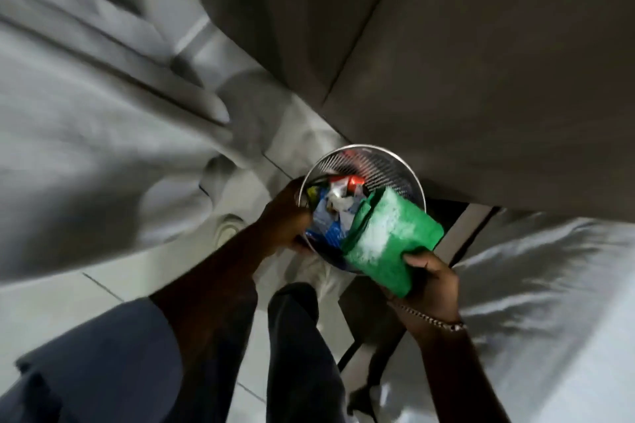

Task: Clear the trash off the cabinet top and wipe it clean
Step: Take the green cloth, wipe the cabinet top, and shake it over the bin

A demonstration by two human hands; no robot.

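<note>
Green and white, the packet (391, 239) sits in the right hand (431, 276), whose fingers are closed on its near end. Its far end pokes over the rim of the round wire bin (388, 168). The left hand (287, 216) is wrapped around the bin's near left rim. Inside the bin lies trash (338, 208): blue, white and red wrappers, all mixed up. The bin is above a pale tiled floor (41, 299). A chain (429, 318) is on the right wrist.
</note>
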